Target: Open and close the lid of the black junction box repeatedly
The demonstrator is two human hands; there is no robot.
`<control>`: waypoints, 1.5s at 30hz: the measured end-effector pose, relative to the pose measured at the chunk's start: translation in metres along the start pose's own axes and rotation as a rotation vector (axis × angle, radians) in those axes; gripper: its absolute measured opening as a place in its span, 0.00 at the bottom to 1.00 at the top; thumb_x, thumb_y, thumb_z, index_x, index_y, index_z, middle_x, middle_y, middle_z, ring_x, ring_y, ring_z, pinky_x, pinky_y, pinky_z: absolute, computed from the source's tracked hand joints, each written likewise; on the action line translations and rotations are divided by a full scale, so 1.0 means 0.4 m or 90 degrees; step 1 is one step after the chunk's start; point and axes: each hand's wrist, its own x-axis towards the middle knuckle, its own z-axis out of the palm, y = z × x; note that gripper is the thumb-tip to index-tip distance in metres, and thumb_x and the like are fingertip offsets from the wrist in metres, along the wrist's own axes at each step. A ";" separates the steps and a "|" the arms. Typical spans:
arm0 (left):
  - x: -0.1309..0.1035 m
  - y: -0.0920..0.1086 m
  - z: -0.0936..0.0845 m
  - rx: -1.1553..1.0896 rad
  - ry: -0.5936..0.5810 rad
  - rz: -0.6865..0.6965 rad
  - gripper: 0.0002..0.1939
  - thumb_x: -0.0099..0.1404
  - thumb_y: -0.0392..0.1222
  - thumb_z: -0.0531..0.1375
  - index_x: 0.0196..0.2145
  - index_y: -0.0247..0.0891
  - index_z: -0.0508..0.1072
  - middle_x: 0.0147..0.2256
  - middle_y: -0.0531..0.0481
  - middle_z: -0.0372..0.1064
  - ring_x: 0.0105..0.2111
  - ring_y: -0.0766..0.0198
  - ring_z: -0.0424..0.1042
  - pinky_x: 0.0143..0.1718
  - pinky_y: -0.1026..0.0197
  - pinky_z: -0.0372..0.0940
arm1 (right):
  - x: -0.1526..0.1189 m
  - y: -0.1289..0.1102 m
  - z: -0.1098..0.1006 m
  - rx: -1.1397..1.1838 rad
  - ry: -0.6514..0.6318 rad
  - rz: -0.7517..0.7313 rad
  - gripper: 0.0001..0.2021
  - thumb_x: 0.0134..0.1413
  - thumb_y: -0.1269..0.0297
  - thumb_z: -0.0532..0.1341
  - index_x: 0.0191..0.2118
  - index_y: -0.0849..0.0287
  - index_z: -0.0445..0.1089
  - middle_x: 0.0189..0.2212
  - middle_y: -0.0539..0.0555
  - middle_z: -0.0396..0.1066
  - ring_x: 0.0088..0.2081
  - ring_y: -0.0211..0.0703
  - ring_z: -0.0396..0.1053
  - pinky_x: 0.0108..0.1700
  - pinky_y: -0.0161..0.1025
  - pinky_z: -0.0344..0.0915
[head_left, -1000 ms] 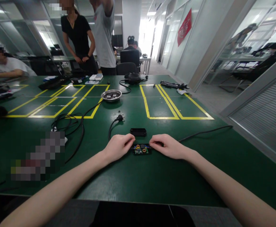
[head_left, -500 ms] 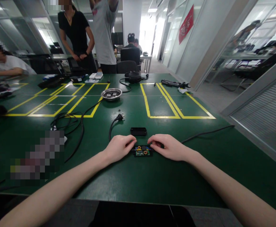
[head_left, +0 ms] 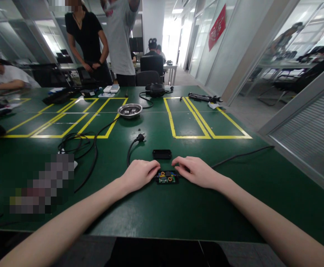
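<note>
An open black plastic case (head_left: 176, 181) lies on the green table in front of me, with a circuit board (head_left: 163, 180) and copper-wound ring coils inside it. My left hand (head_left: 141, 172) is closed at the case's left end, thumb and fingers pinched around the power cable (head_left: 128, 154), which comes from a plug (head_left: 141, 137). At the right end, my right hand (head_left: 197, 171) curls its fingers and thumb on the other cable (head_left: 242, 153). Both fingertip grips are partly hidden. Just beyond the case rests a black plastic cover (head_left: 162, 154), hollow side up.
A metal bowl (head_left: 130, 111) with small metal parts stands farther back. Coiled black cable (head_left: 77, 142) and a blurred-out object (head_left: 43, 185) lie at left. Yellow tape (head_left: 192, 137) marks the table. Toward the far edge are a black device (head_left: 155, 89) and a tool (head_left: 203, 98). People stand beyond.
The whole view has shifted slightly. My right fingertips have moved a little over the case's right end; my left hand keeps nearly the same pose.
</note>
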 end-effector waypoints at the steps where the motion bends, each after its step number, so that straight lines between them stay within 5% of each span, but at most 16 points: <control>1: 0.000 -0.001 0.000 0.003 0.001 0.002 0.11 0.77 0.43 0.55 0.43 0.42 0.78 0.33 0.50 0.81 0.31 0.59 0.80 0.32 0.63 0.65 | 0.001 0.000 -0.002 -0.005 -0.003 0.001 0.10 0.69 0.63 0.54 0.47 0.56 0.71 0.27 0.51 0.73 0.31 0.45 0.71 0.38 0.39 0.63; 13: 0.007 -0.011 0.002 0.040 -0.008 0.010 0.10 0.76 0.42 0.56 0.44 0.41 0.77 0.34 0.49 0.81 0.32 0.59 0.79 0.33 0.64 0.65 | 0.005 -0.003 0.002 -0.055 -0.002 -0.018 0.09 0.67 0.66 0.57 0.49 0.56 0.71 0.28 0.51 0.73 0.30 0.44 0.70 0.38 0.39 0.62; 23: 0.019 -0.041 -0.006 0.022 -0.030 0.113 0.13 0.78 0.43 0.51 0.45 0.41 0.76 0.34 0.48 0.81 0.31 0.60 0.81 0.32 0.65 0.66 | 0.013 0.012 0.024 -0.078 0.058 -0.074 0.08 0.67 0.66 0.55 0.44 0.57 0.72 0.26 0.52 0.74 0.29 0.44 0.71 0.37 0.39 0.61; 30: 0.017 -0.069 -0.005 0.017 0.036 0.020 0.14 0.78 0.41 0.50 0.49 0.40 0.75 0.36 0.47 0.82 0.32 0.59 0.80 0.34 0.63 0.68 | 0.038 0.028 0.041 -0.054 0.141 -0.014 0.07 0.66 0.66 0.57 0.46 0.56 0.69 0.25 0.49 0.71 0.29 0.43 0.69 0.39 0.39 0.62; 41: 0.022 -0.058 0.002 0.033 0.052 0.011 0.11 0.77 0.43 0.52 0.43 0.40 0.74 0.32 0.48 0.79 0.29 0.59 0.78 0.32 0.63 0.66 | 0.039 0.024 0.039 -0.052 0.122 0.025 0.09 0.64 0.66 0.58 0.49 0.57 0.69 0.25 0.48 0.69 0.29 0.43 0.68 0.38 0.39 0.63; 45: 0.023 -0.060 -0.010 0.026 0.106 -0.027 0.14 0.77 0.41 0.50 0.47 0.39 0.74 0.38 0.46 0.79 0.36 0.58 0.78 0.39 0.60 0.69 | 0.035 0.034 0.039 -0.048 0.168 0.028 0.17 0.70 0.65 0.53 0.58 0.58 0.69 0.38 0.57 0.75 0.40 0.49 0.72 0.46 0.45 0.67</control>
